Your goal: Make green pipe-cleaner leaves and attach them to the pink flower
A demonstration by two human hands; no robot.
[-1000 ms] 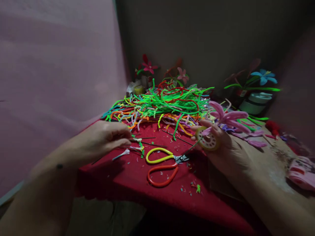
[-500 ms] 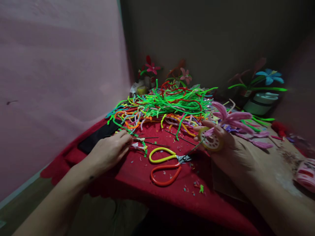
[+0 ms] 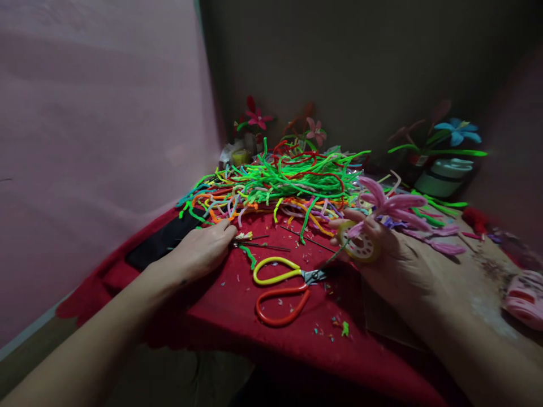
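Note:
My left hand (image 3: 207, 246) is on the red cloth at the left, its fingers curled together at the pale-tipped ends of several thin wire stems (image 3: 269, 246). Whatever is between those fingertips is hidden. Held up at the right, my right hand (image 3: 392, 257) grips a pink pipe-cleaner flower (image 3: 403, 204) and a yellowish roll of tape (image 3: 360, 242) together. A thin greenish stem runs down and left from the roll. Between both hands lie scissors (image 3: 282, 291) with one yellow and one red handle, blades pointing right.
A heap of mostly green pipe cleaners (image 3: 297, 178) spreads behind my hands. A black phone-like slab (image 3: 163, 240) lies at left, cardboard (image 3: 390, 316) at right. Potted craft flowers (image 3: 458, 133) stand at the back. A pink object (image 3: 526, 299) sits far right; small clippings litter the cloth (image 3: 237, 305).
My left hand has slid slightly right and forward over the pale-tipped wire stems, covering more of them. My right hand keeps its hold on the flower and tape. The view has shifted slightly.

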